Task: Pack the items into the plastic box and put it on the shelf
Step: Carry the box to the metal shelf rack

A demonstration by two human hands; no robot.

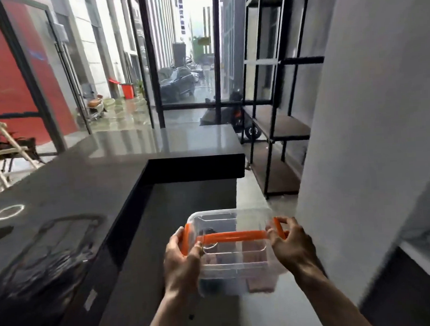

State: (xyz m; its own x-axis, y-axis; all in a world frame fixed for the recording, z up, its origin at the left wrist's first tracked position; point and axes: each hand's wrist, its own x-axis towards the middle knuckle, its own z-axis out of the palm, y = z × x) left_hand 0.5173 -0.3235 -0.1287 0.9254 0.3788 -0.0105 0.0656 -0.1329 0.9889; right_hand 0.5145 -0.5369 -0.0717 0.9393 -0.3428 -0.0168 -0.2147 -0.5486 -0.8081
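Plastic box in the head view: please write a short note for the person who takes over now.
Left hand: closed on the left side of the plastic box, at the orange clip.
Right hand: closed on the right side, fingers over the orange clip.
Box: held in the air, off the black counter, lid on, orange handle across the top. Some items show dimly inside.
Done: packing seems finished, box lifted.
Left: carry it to the black shelf, ahead on the right, and set it down.
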